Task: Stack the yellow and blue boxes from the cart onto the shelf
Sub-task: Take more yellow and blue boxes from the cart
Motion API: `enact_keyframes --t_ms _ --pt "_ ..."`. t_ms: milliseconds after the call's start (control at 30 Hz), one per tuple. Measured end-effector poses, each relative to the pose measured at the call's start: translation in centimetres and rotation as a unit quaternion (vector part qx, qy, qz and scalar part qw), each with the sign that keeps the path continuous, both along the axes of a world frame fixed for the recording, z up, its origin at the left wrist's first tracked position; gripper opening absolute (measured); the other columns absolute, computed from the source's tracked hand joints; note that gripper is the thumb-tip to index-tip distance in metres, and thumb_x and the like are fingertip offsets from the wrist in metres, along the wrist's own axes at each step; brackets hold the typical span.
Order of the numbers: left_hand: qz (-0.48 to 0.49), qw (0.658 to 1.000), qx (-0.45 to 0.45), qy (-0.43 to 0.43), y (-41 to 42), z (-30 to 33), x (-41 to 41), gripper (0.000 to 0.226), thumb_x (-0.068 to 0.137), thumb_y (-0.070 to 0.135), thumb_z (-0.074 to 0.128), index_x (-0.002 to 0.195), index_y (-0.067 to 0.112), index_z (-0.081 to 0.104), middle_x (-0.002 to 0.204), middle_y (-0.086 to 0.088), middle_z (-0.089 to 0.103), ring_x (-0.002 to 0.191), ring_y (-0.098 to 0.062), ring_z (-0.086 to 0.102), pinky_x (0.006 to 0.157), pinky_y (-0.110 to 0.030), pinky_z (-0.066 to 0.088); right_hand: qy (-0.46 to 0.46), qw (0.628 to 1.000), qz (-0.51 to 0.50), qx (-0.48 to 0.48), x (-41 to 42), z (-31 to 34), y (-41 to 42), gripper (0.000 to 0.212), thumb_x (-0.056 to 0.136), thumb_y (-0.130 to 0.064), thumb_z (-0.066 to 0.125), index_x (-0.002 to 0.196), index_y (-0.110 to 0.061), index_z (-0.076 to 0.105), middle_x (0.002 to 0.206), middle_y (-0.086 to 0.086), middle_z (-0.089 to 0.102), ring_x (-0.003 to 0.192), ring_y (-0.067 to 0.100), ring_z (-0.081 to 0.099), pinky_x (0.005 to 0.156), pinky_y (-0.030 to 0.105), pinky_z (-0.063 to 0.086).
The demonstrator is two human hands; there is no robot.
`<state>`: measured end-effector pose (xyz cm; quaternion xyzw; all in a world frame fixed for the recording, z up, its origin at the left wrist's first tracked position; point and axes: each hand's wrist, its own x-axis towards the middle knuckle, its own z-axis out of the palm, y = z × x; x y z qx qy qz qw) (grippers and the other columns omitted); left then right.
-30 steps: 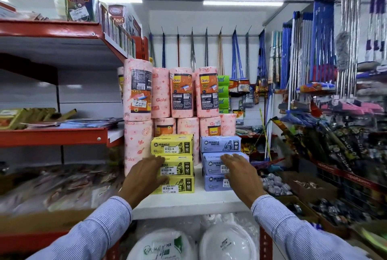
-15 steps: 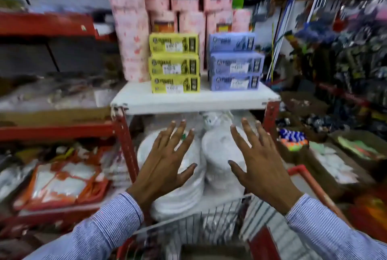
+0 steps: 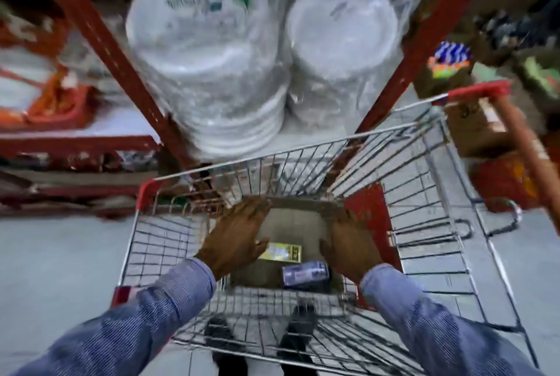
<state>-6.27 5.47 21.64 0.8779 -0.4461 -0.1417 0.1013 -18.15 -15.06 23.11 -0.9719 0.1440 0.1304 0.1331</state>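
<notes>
I look straight down into a wire shopping cart (image 3: 303, 151) with red corners. On its floor lie a yellow box (image 3: 283, 252) and, just nearer me, a blue box (image 3: 304, 274). My left hand (image 3: 238, 234) hovers inside the cart, left of and above the yellow box, its fingers apart and nothing in it. To the right of both boxes my right hand (image 3: 351, 244) is also spread and holds nothing. The shelf with the stacked boxes is out of view. The picture is blurred by motion.
Two wrapped stacks of white plates (image 3: 209, 51) sit on the low shelf ahead, between red shelf posts (image 3: 100, 39). The cart's red handle (image 3: 527, 145) runs along the right. Cardboard boxes (image 3: 475, 130) stand on the floor at right. My shoes (image 3: 224, 342) show beneath the cart.
My view has swung down from the shelf to the cart. Both hands have come off the stacked boxes and dropped into the cart, still holding nothing.
</notes>
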Motion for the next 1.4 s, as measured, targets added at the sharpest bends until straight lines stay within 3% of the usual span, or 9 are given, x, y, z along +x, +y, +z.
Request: enact_keyframes --t_ms 100,267,367,733,900,1033,1133,1267,1400 --pt "0.009 0.997 0.057 0.053 -0.3 -6.6 -1.2 0.078 0.074 0.031 0.074 0.138 0.006 0.039 0.142 -0.02 0.047 0.128 -0.039 0.047 0.101 -0.049 0.044 0.111 0.993 0.026 0.028 -0.2 -5.9 -0.1 0.055 0.08 -0.023 0.064 0.13 -0.009 0.046 0.136 0.017 0.049 0.124 0.036 0.044 0.098 0.045 0.046" --pt "0.028 0.978 0.125 0.164 -1.7 -13.8 -2.1 0.075 0.083 0.02 0.067 0.145 0.009 0.027 0.152 -0.015 0.033 0.138 -0.031 0.033 0.112 -0.042 0.032 0.216 0.973 0.078 0.037 -0.5 -13.9 0.2 0.042 0.076 -0.019 0.068 0.116 -0.01 0.057 0.122 0.016 0.06 0.112 0.035 0.055 0.093 0.042 0.048" --pt "0.017 0.976 0.106 0.189 -2.5 -16.5 -2.4 0.071 0.08 0.013 0.069 0.141 0.005 0.033 0.146 -0.019 0.041 0.132 -0.034 0.039 0.108 -0.044 0.037 0.237 0.967 0.092 0.033 -0.8 -16.6 0.8 0.03 0.076 -0.015 0.071 0.103 -0.008 0.06 0.111 0.016 0.065 0.102 0.034 0.061 0.081 0.041 0.052" --pt "0.02 0.977 0.128 0.17 -3.7 -19.2 -1.3 0.061 0.075 0.009 0.075 0.13 0.011 0.049 0.13 -0.014 0.057 0.117 -0.031 0.053 0.097 -0.044 0.046 0.207 0.971 0.118 0.003 -1.2 -18.9 0.6 0.022 0.081 -0.009 0.065 0.103 -0.01 0.062 0.111 0.015 0.065 0.101 0.033 0.062 0.086 0.041 0.051" --pt "0.064 0.986 0.093 0.125 -3.6 -13.3 0.4 0.06 0.072 0.014 0.079 0.125 0.014 0.054 0.125 -0.013 0.061 0.112 -0.032 0.057 0.093 -0.043 0.049 0.16 0.979 0.123 -0.009 0.4 -14.9 0.2 0.031 0.076 -0.02 0.074 0.104 -0.014 0.06 0.109 0.012 0.065 0.099 0.03 0.062 0.081 0.038 0.051" --pt "0.084 0.995 -0.004 0.061 -2.2 -4.7 2.7 0.052 0.07 0.03 0.081 0.117 0.025 0.061 0.108 -0.009 0.071 0.095 -0.031 0.066 0.077 -0.041 0.056 0.129 0.983 0.127 -0.014 3.0 -7.1 -0.1 0.041 0.065 -0.026 0.082 0.098 -0.014 0.062 0.104 0.012 0.067 0.094 0.031 0.063 0.077 0.037 0.052" --pt "0.102 0.993 -0.055 0.035 -0.8 3.8 4.2 0.036 0.07 0.041 0.069 0.103 0.027 0.064 0.095 -0.003 0.073 0.086 -0.027 0.068 0.068 -0.038 0.055 0.053 0.992 0.113 -0.034 4.6 0.3 -0.4 0.039 0.065 -0.026 0.08 0.097 -0.012 0.062 0.103 0.013 0.067 0.095 0.033 0.062 0.077 0.037 0.051" --pt "0.131 0.984 -0.101 -0.063 1.2 14.1 5.6 0.051 0.063 0.026 0.079 0.113 0.022 0.066 0.104 -0.006 0.074 0.091 -0.029 0.069 0.075 -0.036 0.056 -0.046 0.992 0.089 -0.072 6.5 9.9 -0.4 0.03 0.061 -0.031 0.076 0.082 -0.016 0.063 0.087 0.009 0.068 0.084 0.031 0.064 0.067 0.032 0.05" --pt "0.159 0.968 -0.134 -0.142 3.3 24.2 6.7 0.061 0.056 0.018 0.08 0.115 0.021 0.066 0.108 -0.006 0.074 0.092 -0.029 0.069 0.078 -0.039 0.058 -0.132 0.981 0.076 -0.119 7.1 20.0 0.0 0.031 0.058 -0.034 0.075 0.082 -0.018 0.064 0.082 0.004 0.068 0.078 0.026 0.062 0.06 0.032 0.044"
